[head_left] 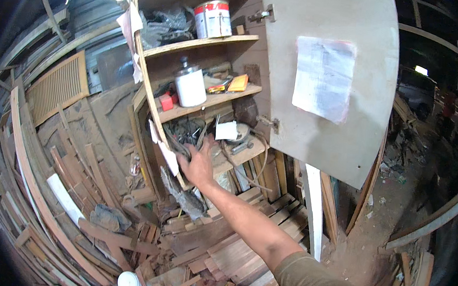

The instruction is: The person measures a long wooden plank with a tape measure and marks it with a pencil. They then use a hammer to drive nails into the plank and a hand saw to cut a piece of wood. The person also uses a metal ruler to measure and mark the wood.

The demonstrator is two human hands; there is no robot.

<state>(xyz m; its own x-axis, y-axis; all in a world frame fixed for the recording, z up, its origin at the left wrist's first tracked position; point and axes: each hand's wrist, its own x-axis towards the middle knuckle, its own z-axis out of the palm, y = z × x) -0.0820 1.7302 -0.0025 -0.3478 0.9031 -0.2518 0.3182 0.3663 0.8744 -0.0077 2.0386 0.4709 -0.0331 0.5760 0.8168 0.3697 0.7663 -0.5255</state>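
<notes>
My right hand (199, 165) reaches into the lowest visible shelf of a wooden cabinet (228, 74). Its thumb and fingers are spread apart at the near side of a dark, rounded container (172, 134) with jumbled small items in it. Whether the fingertips touch its rim is hard to tell. Right of the hand, a white card-like piece (226, 130) lies beside a round, flat object (241, 134) and a looped cord (261, 172). My left hand is out of view.
The cabinet's grey door (329, 70) hangs open at right, with a paper sheet (324, 78) on it. Higher shelves hold a white canister (190, 86), a red-and-white tin (212, 19) and a small red box (166, 102). Wood strips (237, 250) lie below; planks (41, 172) lean at left.
</notes>
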